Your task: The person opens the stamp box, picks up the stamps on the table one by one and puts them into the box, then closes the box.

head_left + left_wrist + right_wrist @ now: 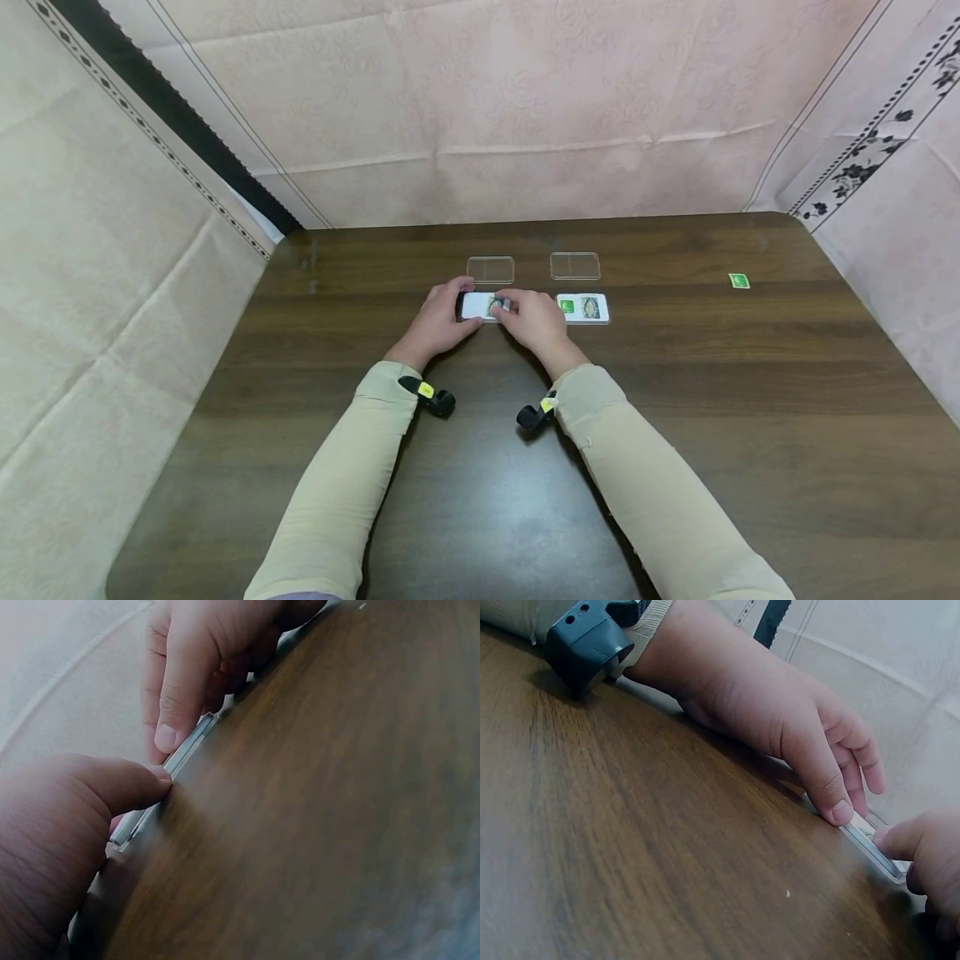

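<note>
A small flat box with a white face (474, 305) lies on the table under both hands. My left hand (438, 318) holds its left end, thumb at the near edge (154, 784) and fingers at the far side. Bent over its right part, my right hand (536, 318) pinches a small dark-patterned picture card (495, 307) at the white face with thumb and forefinger. The card is partly hidden by these fingers. Just right of this hand lies a second white-faced box (577, 320), bearing a green square (567, 307) and a patterned picture (591, 308).
Two clear rectangular lids (491, 269) (574, 266) lie behind the boxes. A loose green square (739, 281) is on the table's right side. The brown wooden table (480, 500) ends against a pale patterned cloth (525, 108) at the back.
</note>
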### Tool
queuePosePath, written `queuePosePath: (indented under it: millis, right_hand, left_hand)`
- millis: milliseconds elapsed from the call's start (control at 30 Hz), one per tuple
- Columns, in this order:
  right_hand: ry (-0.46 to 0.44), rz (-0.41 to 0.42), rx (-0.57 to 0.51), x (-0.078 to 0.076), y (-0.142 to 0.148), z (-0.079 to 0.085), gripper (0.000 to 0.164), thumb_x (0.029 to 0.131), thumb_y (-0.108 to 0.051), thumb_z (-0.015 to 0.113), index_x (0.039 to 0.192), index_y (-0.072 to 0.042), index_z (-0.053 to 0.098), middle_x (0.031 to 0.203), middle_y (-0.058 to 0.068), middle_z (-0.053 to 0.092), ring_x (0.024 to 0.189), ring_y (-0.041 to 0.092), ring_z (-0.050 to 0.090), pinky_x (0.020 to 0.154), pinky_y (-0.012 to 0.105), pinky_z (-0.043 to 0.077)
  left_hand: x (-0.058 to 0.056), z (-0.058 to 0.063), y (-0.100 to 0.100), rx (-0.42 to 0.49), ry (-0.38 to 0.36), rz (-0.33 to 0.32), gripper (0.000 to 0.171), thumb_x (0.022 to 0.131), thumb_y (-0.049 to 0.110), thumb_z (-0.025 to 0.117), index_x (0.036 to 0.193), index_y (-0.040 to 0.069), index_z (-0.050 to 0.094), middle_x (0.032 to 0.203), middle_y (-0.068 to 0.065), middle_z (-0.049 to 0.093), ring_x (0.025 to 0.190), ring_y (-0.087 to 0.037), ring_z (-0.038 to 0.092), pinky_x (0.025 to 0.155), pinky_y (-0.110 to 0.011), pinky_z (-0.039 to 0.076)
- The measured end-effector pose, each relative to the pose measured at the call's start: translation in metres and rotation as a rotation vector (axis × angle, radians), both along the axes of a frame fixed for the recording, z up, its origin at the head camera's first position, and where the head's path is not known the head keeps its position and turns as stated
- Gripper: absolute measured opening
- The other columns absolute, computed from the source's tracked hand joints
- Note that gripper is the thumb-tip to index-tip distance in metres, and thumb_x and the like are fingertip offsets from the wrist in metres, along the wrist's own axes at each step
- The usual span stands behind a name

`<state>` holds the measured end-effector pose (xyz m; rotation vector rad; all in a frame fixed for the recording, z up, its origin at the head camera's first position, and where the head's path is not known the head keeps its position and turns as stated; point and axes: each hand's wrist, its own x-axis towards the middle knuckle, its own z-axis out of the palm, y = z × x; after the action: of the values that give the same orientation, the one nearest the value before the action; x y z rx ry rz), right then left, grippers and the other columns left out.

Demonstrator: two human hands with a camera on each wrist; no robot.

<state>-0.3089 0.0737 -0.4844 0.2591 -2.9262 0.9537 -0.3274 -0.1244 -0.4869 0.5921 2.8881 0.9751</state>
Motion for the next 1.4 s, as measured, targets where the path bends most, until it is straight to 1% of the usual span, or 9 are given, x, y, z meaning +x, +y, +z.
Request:
queuePosePath:
  millis: [433, 700, 933, 1067, 1267, 1400]
  right_hand:
    - [-0.018, 0.016, 0.001, -0.0031, 0.0002, 0.0016, 0.037, 0.099, -0.038, 0.065, 0.131, -0.021, 0.07, 0.069, 0.001, 0.06, 0.062, 0.022, 0.052, 0.058, 0.034, 0.037]
    - [-0.036, 0.033, -0.002, -0.0034, 0.0018, 0.0033, 0.036, 0.099, -0.038, 0.065, 0.131, -0.022, 0.07, 0.068, 0.002, 0.06, 0.061, 0.021, 0.05, 0.057, 0.034, 0.037]
    - [-0.048, 0.049, -0.008, -0.0042, 0.0031, 0.0048, 0.035, 0.1, -0.036, 0.065, 0.131, -0.021, 0.07, 0.07, 0.002, 0.06, 0.062, 0.02, 0.051, 0.057, 0.033, 0.038]
    - [-0.03, 0.06, -0.002, -0.0042, 0.0036, 0.0044, 0.034, 0.1, -0.036, 0.064, 0.131, -0.021, 0.069, 0.071, 0.001, 0.06, 0.063, 0.02, 0.051, 0.057, 0.033, 0.038]
    - [0.014, 0.094, 0.012, -0.0036, 0.0062, 0.0015, 0.034, 0.1, -0.035, 0.064, 0.129, -0.019, 0.068, 0.074, 0.0, 0.06, 0.063, 0.02, 0.051, 0.059, 0.033, 0.039]
    - [0.053, 0.104, -0.006, -0.0026, 0.0075, -0.0016, 0.033, 0.1, -0.035, 0.064, 0.129, -0.019, 0.067, 0.072, 0.0, 0.059, 0.062, 0.02, 0.051, 0.059, 0.034, 0.04]
  left_hand:
    - [-0.0002, -0.0015, 0.0001, -0.004, 0.01, -0.008, 0.066, 0.096, 0.027, 0.072, 0.151, 0.013, 0.039, 0.149, -0.008, 0.051, 0.138, -0.029, 0.038, 0.112, -0.047, 0.036]
    - [-0.0009, -0.0023, -0.0001, -0.002, 0.023, -0.013, 0.065, 0.095, 0.026, 0.072, 0.15, 0.012, 0.04, 0.147, -0.009, 0.052, 0.139, -0.031, 0.037, 0.113, -0.047, 0.035]
    - [-0.0009, -0.0027, -0.0005, -0.002, 0.018, -0.011, 0.065, 0.095, 0.026, 0.073, 0.15, 0.012, 0.04, 0.148, -0.009, 0.052, 0.138, -0.03, 0.038, 0.112, -0.048, 0.036]
    - [-0.0006, -0.0021, -0.0008, 0.003, 0.025, -0.012, 0.065, 0.095, 0.025, 0.073, 0.149, 0.011, 0.041, 0.146, -0.009, 0.053, 0.138, -0.031, 0.038, 0.112, -0.048, 0.036]
    - [-0.0005, -0.0005, -0.0002, 0.003, 0.014, -0.005, 0.066, 0.094, 0.026, 0.074, 0.15, 0.012, 0.041, 0.147, -0.009, 0.052, 0.138, -0.03, 0.038, 0.112, -0.048, 0.036]
    - [-0.0013, -0.0013, -0.0001, 0.004, 0.007, -0.004, 0.068, 0.094, 0.027, 0.074, 0.15, 0.012, 0.04, 0.147, -0.008, 0.052, 0.137, -0.03, 0.039, 0.111, -0.048, 0.037]
